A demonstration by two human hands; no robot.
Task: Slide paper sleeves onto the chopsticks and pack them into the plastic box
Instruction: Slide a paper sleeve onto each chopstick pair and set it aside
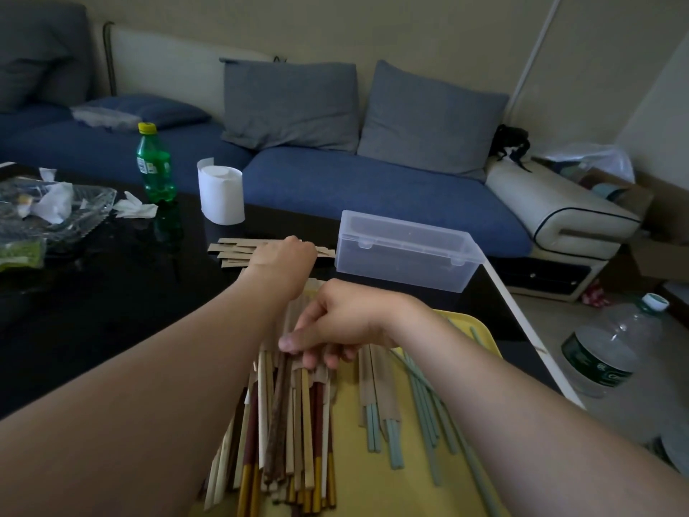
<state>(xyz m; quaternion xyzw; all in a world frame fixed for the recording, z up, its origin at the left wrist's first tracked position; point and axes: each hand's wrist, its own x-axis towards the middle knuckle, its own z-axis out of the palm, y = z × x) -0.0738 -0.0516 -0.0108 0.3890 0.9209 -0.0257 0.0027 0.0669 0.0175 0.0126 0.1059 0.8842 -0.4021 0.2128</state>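
right fingers [311, 358] curled on chopsticks [283, 423] | left hand [283, 255] over sleeves [233, 251]

Left hand [283, 255] extended forward, knuckles up, fingers hidden — right hand [335, 326] nearer, fingers curled on chopsticks [277, 423].

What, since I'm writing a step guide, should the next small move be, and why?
Probably the left hand lifts one sleeve off the paper sleeves. It rests on that stack, the right hand grips chopsticks on the yellow tray, and the plastic box looks closed, so packing seems premature.
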